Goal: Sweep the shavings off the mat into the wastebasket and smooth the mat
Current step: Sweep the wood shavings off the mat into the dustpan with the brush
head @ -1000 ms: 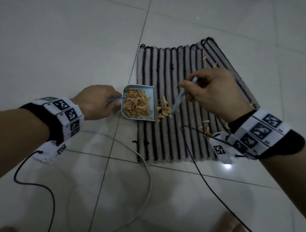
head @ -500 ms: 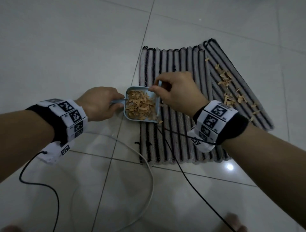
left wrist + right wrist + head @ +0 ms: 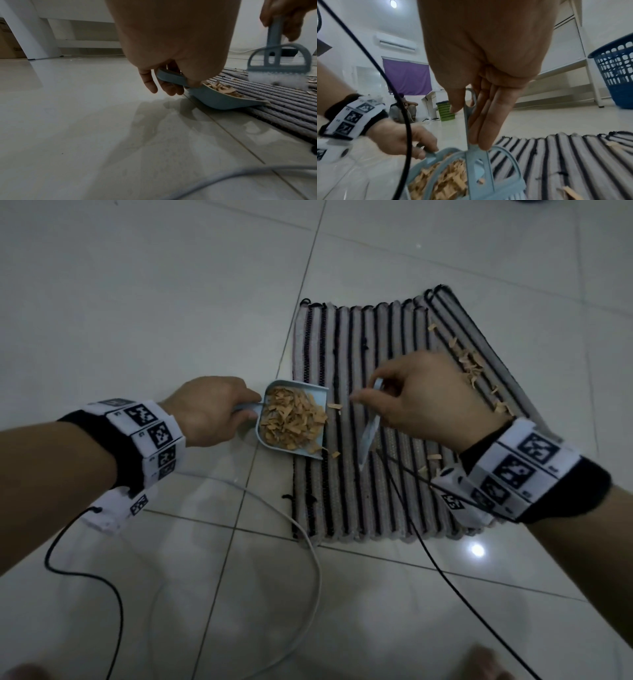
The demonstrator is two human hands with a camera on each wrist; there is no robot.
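A grey mat with black stripes [image 3: 349, 494] lies on the tile floor, its right part folded over. My left hand [image 3: 212, 409] grips the handle of a light blue dustpan [image 3: 270, 440] heaped with tan shavings [image 3: 291, 419]; its lip rests on the mat's left edge. My right hand [image 3: 418, 395] pinches the handle of a small blue brush [image 3: 368, 436], just right of the pan; its white bristles [image 3: 278, 79] sit on the mat. Loose shavings [image 3: 472, 368] remain on the folded strip and near my right wrist. A blue wastebasket [image 3: 618, 75] stands beyond the mat.
A white cable [image 3: 308, 546] and black cords [image 3: 445, 573] trail over the floor in front of the mat. A green basket [image 3: 445, 111] and a seated person [image 3: 404, 108] are far back. White furniture legs [image 3: 34, 35] stand to the left.
My right hand has drawn the brush back to the right, away from the pan's mouth. A few shavings lie by the pan's lip. The left hand and dustpan have stayed put.
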